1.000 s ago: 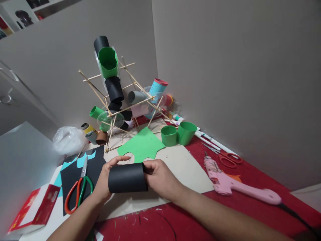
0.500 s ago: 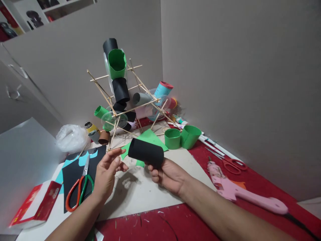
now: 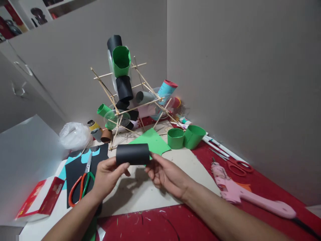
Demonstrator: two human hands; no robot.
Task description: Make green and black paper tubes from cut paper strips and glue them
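A black paper tube [image 3: 132, 154] lies level between my two hands, above the pale board [image 3: 120, 204]. My left hand [image 3: 110, 172] grips its left end, thumb along the lower edge and fingers behind. At the other end, my right hand [image 3: 167, 174] holds the tube with its fingertips, palm turned up. Just beyond the tube a green paper sheet [image 3: 152, 140] rests on the board. Behind it stands a frame of thin wooden sticks [image 3: 140, 106], carrying a green paper cup [image 3: 121, 62] and black tubes [image 3: 124, 88].
Two green paper rings [image 3: 175, 139] stand right of the green sheet. Scissors with red and green handles [image 3: 84, 180] lie on black paper at left, near a red packet [image 3: 41, 197]. On the right are a pink glue gun [image 3: 250, 195] and red-handled scissors [image 3: 237, 165].
My left hand has moved in and taken hold of the tube's left end. The tube has turned level and shifted left, while my right hand has slid to its right end.
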